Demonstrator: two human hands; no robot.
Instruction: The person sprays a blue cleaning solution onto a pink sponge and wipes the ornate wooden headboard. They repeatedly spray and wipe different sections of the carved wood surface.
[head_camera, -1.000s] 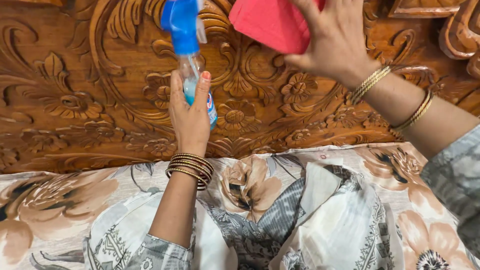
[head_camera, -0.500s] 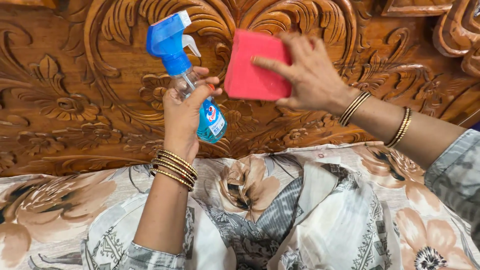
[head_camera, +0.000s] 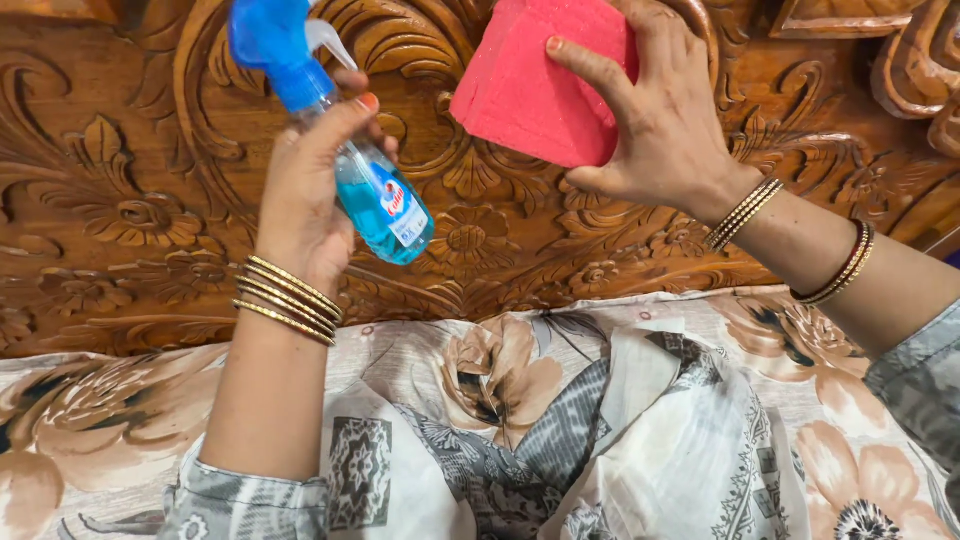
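Observation:
My left hand (head_camera: 305, 195) grips a clear spray bottle (head_camera: 375, 200) of blue liquid with a blue trigger head (head_camera: 268, 40); the bottle is tilted, nozzle up and to the left. My right hand (head_camera: 660, 115) holds a folded red cloth (head_camera: 535, 80) up against the carved wooden headboard (head_camera: 150, 180), to the right of the bottle. Gold bangles circle both wrists.
The headboard is covered in deep floral carving and fills the upper half of the view. Below it lies a bed with a brown floral sheet (head_camera: 80, 420) and a grey and white patterned fabric (head_camera: 640, 440) rumpled in the middle.
The left hand moved left and tilted the bottle further, its head now at the top edge. The right hand lifted the red cloth higher and a little to the right.

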